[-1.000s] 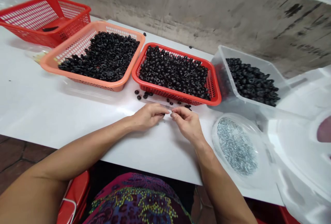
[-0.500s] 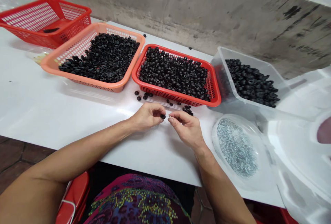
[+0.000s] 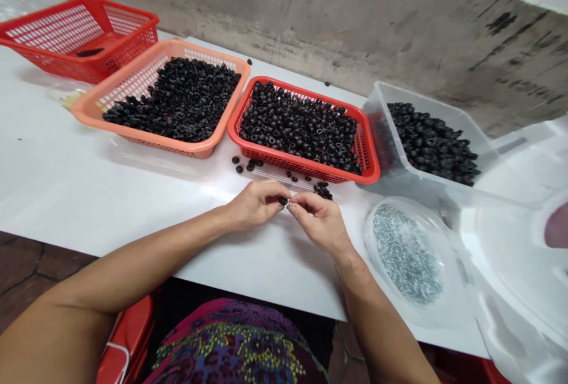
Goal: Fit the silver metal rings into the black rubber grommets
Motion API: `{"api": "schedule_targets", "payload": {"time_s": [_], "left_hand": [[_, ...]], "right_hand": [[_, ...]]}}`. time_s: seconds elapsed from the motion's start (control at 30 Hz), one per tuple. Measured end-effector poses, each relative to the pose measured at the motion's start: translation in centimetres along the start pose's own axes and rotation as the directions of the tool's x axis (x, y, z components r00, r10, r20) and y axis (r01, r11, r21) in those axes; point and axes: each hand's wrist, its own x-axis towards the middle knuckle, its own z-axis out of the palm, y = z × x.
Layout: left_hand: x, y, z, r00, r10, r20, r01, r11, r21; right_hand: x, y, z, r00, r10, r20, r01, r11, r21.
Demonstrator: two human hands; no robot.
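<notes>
Now my right hand [image 3: 288, 203], pinching a small pale bit [image 3: 288, 202], has come close to the black piece [image 3: 283, 200] gripped by my left hand [image 3: 254, 205], near the right red basket [image 3: 374, 171], so both work together.

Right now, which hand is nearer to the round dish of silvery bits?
Right. The right hand is just to the dish's left, apart from it; the left hand is farther left, beyond the right hand.

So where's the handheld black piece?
Near the head view's centre, the black piece is pinched by the left hand, beside the right hand, in front of the filled red basket.
</notes>
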Motion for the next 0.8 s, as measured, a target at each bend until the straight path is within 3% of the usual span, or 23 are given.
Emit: {"api": "schedule_targets", "payload": {"time_s": [0.2,0.37,0.47,0.53,0.63,0.7,0.8], "left_hand": [[-0.3,0.1,0.1,0.996,-0.068,0.053,0.067,0.998,0.013],[-0.3,0.6,0.1,0.993,-0.063,0.095,0.073,0.992,-0.099],[-0.1,0.4,0.1,0.985,-0.147,0.089,0.164,0.961,-0.223],[0.1,0.1,0.1,0.973,-0.223,0.057,0.230,0.921,-0.315],[0.4,-0.4,0.0,0.946,-0.324,0.002,0.294,0.856,-0.425],[0.6,-0.5,-0.1,0.930,-0.366,-0.021,0.315,0.826,-0.468],[0.7,-0.5,-0.3,0.918,-0.395,-0.031,0.329,0.804,-0.496]], "right_hand": [[0.4,0.4,-0.5,0.984,0.134,0.116,-0.147,0.983,0.112],[1.0,1.1,-0.9,0.932,0.229,0.282,-0.310,0.907,0.286],[1.2,1.1,-1.9,0.951,0.219,0.220,-0.275,0.923,0.270],[1.2,1.2,-3.1,0.983,0.181,0.028,-0.183,0.964,0.192],[1.3,1.8,-4.8,0.965,0.080,-0.249,-0.108,0.989,-0.103],[1.4,2.5,-5.4,0.961,-0.007,-0.275,-0.097,0.927,-0.363],[1.5,3.4,-5.3,0.978,-0.108,-0.180,-0.037,0.754,-0.655]]}}
